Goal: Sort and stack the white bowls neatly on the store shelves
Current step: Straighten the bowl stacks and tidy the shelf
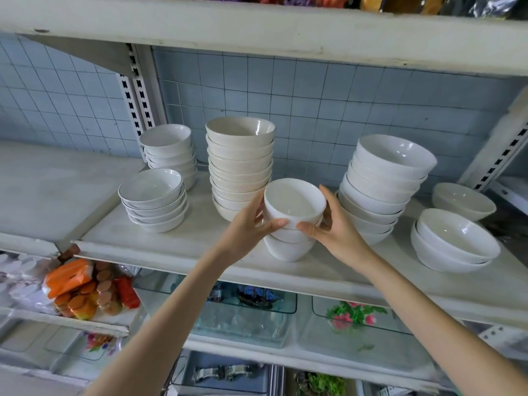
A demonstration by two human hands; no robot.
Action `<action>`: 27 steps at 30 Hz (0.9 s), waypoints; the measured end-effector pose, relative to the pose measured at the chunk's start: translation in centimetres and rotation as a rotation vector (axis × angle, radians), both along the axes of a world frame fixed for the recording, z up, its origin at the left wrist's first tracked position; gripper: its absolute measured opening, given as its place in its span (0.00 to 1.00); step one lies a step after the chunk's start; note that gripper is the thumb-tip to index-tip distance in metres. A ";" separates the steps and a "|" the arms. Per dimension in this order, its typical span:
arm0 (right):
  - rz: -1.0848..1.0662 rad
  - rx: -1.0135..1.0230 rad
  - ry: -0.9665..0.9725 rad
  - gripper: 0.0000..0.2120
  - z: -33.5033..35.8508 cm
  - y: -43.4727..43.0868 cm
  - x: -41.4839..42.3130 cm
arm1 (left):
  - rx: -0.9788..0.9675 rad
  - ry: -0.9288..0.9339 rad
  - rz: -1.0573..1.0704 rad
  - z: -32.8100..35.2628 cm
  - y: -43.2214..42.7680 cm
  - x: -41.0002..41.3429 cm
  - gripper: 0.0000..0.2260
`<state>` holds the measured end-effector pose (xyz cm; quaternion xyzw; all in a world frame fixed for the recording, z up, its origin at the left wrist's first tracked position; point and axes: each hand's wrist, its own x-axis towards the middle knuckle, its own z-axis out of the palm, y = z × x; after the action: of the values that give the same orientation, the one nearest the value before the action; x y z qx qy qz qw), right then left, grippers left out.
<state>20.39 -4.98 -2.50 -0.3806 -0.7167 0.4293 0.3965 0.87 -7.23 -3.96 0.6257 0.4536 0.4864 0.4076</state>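
A short stack of small white bowls (293, 201) stands near the front of the white shelf (177, 247). My left hand (251, 224) grips its left side and my right hand (331, 224) grips its right side, thumbs meeting at the front under the top bowl. Behind it on the left rises a tall stack of cream bowls (240, 167). A tall stack of wider white bowls (380, 187) stands to the right. Two low stacks of shallow bowls, the rear stack (171, 150) and a dark-rimmed front stack (154, 200), sit at the left.
At the right end sit a pair of nested bowls (454, 241) and a single bowl (463, 200). A blue tiled wall backs the shelf, with slotted uprights (137, 95) at the sides. Glass trays (245, 310) and orange packets (83, 287) lie on the shelf below.
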 end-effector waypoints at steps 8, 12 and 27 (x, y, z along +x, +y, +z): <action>0.013 0.034 -0.005 0.25 0.3 -0.2 0.2 | 0.000 0.034 0.053 0.6 -1.5 0.4 0.27; 0.020 0.034 -0.022 0.23 0.7 -0.4 0.2 | 0.014 0.080 0.055 1.3 -2.3 0.8 0.24; -0.148 0.064 -0.361 0.41 0.8 -5.8 3.3 | 0.093 0.744 0.218 2.8 -8.4 0.0 0.23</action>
<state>23.70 -10.80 -1.67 -0.4903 -0.7593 0.3008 0.3042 0.86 -15.59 -1.19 0.7251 0.6120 0.2867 0.1324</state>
